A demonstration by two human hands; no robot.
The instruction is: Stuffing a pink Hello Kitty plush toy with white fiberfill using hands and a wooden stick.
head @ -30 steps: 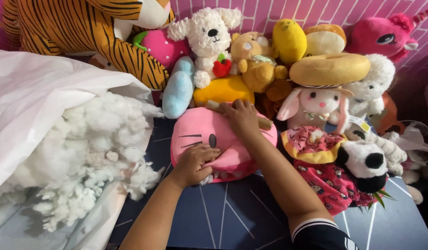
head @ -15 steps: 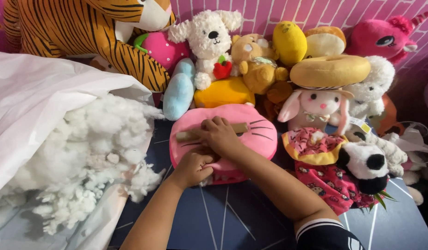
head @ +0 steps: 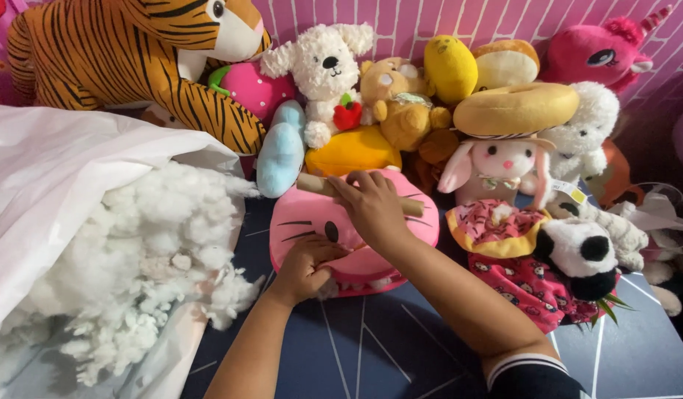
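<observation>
A round pink plush cushion with a cat face lies on the dark mat in front of me. My left hand grips its near edge, where a bit of white stuffing shows at an opening. My right hand rests on top of the cushion and holds a wooden stick that lies across the cushion's far side.
A large white bag spilling white fibre stuffing lies at the left. Several plush toys crowd the back against a pink brick wall: a tiger, a white dog, a rabbit, a panda.
My right hand has moved from the cushion's far edge to its top and back a little, with the stick now lying across the cushion. The left hand stays at the near edge.
</observation>
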